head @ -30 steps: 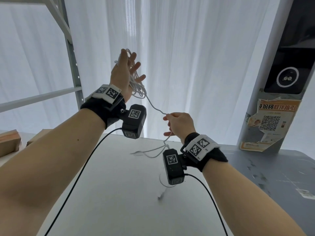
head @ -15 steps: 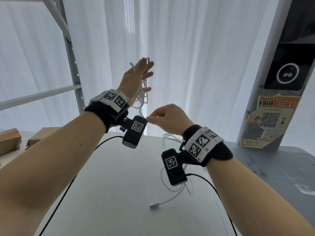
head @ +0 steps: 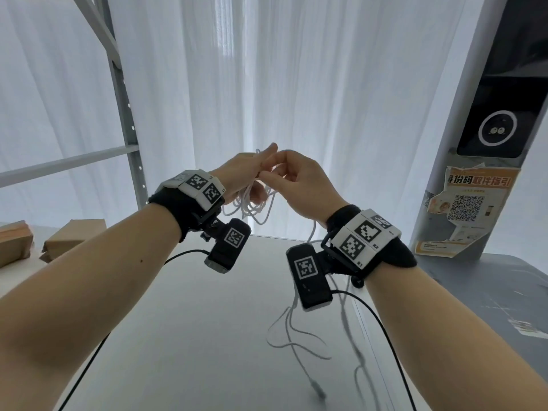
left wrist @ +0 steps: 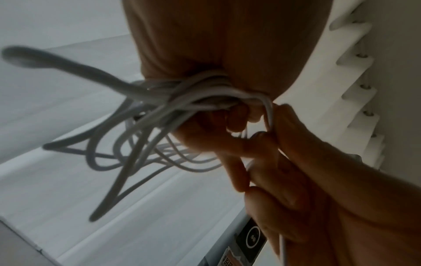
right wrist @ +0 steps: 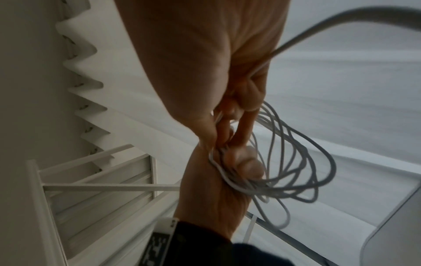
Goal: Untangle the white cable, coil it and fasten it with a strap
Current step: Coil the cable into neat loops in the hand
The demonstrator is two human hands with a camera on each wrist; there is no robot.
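White cable (head: pixel 252 203) is gathering into loops in our left hand (head: pixel 240 173), which is now gripping them; our right hand (head: pixel 299 185), having come up from below, is pinching another strand against it, while the tail trails onto the table (head: pixel 178 336)

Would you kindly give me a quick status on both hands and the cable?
Left hand grips the coiled loops of the white cable. Right hand pinches a strand at the bundle. Loose tail trails on the table. No strap seen.
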